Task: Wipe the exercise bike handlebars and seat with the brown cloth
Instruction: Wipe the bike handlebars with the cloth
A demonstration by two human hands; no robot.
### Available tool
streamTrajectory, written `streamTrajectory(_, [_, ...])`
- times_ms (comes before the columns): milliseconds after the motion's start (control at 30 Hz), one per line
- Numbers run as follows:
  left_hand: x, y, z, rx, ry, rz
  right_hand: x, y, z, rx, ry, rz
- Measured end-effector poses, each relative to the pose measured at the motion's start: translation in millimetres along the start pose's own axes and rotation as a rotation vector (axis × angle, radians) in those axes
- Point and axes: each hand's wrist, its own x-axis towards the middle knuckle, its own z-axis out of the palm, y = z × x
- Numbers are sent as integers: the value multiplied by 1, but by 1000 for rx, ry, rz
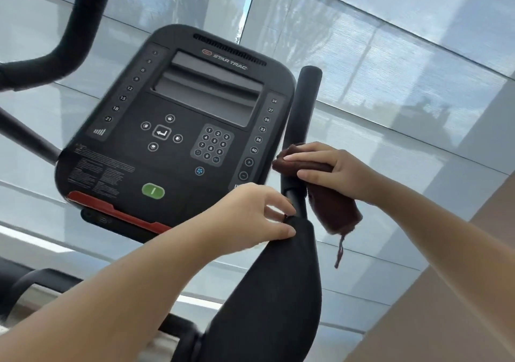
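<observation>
**Inspector:** Forearms, 2 of them, fill the lower frame and reach up to the bike's right side. Between them rises the padded section (278, 292) of the right handlebar (305, 105).

**Clerk:** State of the hands?

**Inspector:** The right hand (334, 172) grips the brown cloth (331, 211), fingers curled over it. It presses the cloth round the lower part of the handlebar's upright, and a loose tail of cloth hangs below the hand. The left hand (250, 216) pinches the top end of the padded section between thumb and fingers, apparently to steady it.

**Clerk:** Progress?

**Inspector:** I judge it under way on item 1 of 2, the handlebars. The cloth is in contact low on the right upright. The length above it, up to the tip, is bare of cloth, and nothing shows whether it has been wiped. The left handlebar (75, 35), across the console (178, 127), has neither hand nor cloth near it.

**Clerk:** And the seat?

**Inspector:** It is not in view, so I cannot tell its condition. I would log the seat and the left handlebar as outstanding. More than half the job likely remains.
</observation>
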Motion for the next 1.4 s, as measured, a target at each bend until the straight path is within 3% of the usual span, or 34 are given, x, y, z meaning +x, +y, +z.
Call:
streamTrajectory(267, [-10,17,-4,238,-85,-118,-45,-16,22,161,1,-20])
streamTrajectory(467, [-49,26,14,404,29,-113,-72,-21,26,310,-40,-61])
streamTrajectory(700, [-100,25,50,779,182,-55,-96,-30,62,226,285,-69])
streamTrajectory(900, [-109,22,67,766,306,-75,-97,-38,64,26,298,-78])
streamTrajectory(1400, [-142,24,99,913,564,-24,-142,-61,93,-24,350,-95])
